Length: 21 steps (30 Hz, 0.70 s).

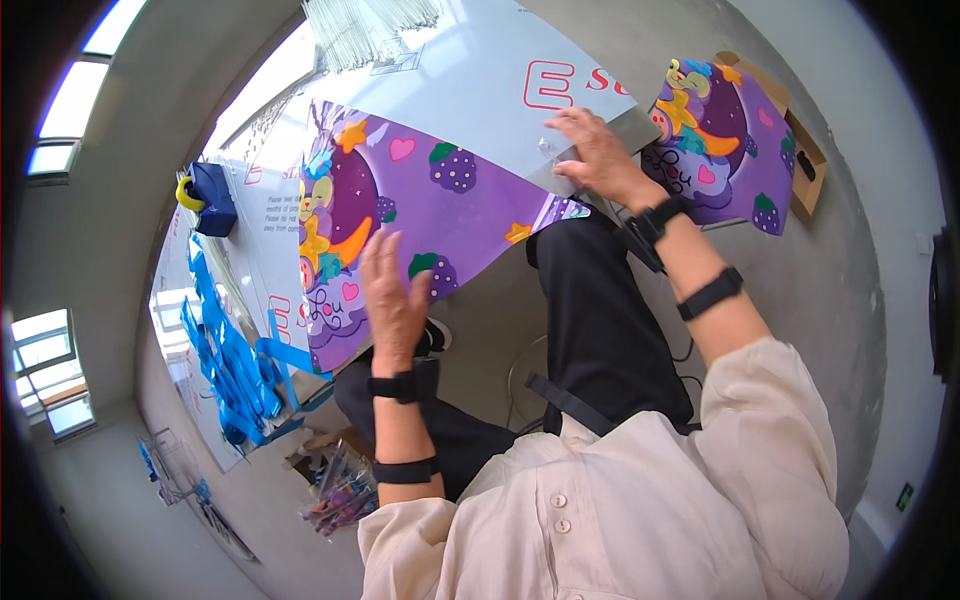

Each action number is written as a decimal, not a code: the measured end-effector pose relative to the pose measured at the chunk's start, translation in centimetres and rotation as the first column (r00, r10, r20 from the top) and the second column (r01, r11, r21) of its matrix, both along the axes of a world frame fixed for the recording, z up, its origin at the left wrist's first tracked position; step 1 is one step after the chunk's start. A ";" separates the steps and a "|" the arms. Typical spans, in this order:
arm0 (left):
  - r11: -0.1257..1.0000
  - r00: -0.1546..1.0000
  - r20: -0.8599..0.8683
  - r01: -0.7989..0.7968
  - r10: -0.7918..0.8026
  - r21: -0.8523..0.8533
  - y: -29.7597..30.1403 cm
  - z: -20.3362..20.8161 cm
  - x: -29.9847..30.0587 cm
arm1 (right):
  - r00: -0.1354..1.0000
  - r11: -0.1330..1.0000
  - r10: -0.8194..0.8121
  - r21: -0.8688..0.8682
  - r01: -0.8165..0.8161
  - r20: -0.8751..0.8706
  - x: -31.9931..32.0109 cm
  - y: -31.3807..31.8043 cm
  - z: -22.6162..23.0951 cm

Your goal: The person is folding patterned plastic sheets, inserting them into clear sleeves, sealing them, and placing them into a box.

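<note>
A purple triangular sheet [430, 205], like a kite sail, lies partly on the table and hangs over its near edge. It is printed with a cartoon animal, berries, hearts and stars. My left hand [393, 300] rests over its lower part, fingers stretched and thumb apart. At the right end of the table my right hand [603, 165] reaches over the white board, its thumb and fingers apart. A small shiny clear piece [545, 147] lies just beside those fingertips. Whether my right hand touches it, I cannot tell.
Several thin white rods [365, 30] lie on the far table [460, 80]. At left stand a blue tape dispenser [212, 198] and a heap of blue ribbon [235, 380]. More purple sheets [730, 150] sit by a cardboard box [808, 165] at right. Plastic bags [345, 490] lie below left.
</note>
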State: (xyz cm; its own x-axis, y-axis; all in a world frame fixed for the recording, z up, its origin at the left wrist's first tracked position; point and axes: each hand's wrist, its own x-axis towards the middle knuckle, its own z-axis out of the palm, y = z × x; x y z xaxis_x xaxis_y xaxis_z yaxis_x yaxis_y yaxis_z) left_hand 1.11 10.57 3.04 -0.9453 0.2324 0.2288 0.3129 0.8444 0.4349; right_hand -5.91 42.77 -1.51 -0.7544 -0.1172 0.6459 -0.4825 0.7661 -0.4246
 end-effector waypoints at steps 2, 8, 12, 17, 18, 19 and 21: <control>0.989 0.987 0.071 0.147 -0.146 -0.012 4.4 -0.6 0.4 | 0.977 0.994 0.108 -0.028 -0.105 0.182 -1.0 0.0 -1.0; 0.968 0.982 0.181 0.102 -0.060 -0.231 7.2 -3.4 1.7 | 0.675 0.961 0.101 0.104 -0.257 0.731 6.2 5.7 0.7; 0.965 0.978 0.198 0.115 -0.068 -0.234 8.2 -2.9 1.6 | 0.146 0.832 -0.302 0.335 -0.442 0.942 15.5 11.2 0.7; 0.994 0.984 0.152 0.101 -0.092 -0.053 8.9 -2.4 0.9 | 0.677 0.949 -0.066 -0.163 0.269 0.733 12.3 5.7 3.3; 0.985 0.987 0.066 0.138 -0.145 0.103 9.1 -2.5 0.5 | 0.719 0.927 0.010 -0.276 0.254 0.695 11.1 4.1 3.7; 0.985 0.987 0.066 0.139 -0.146 0.103 9.4 -2.3 0.2 | 0.672 0.886 0.104 -0.375 0.272 0.733 9.8 2.9 3.5; 0.895 0.967 0.081 0.191 -0.243 0.403 10.5 -1.8 -0.3 | 0.623 0.832 0.197 -0.465 0.302 0.757 8.1 1.8 2.8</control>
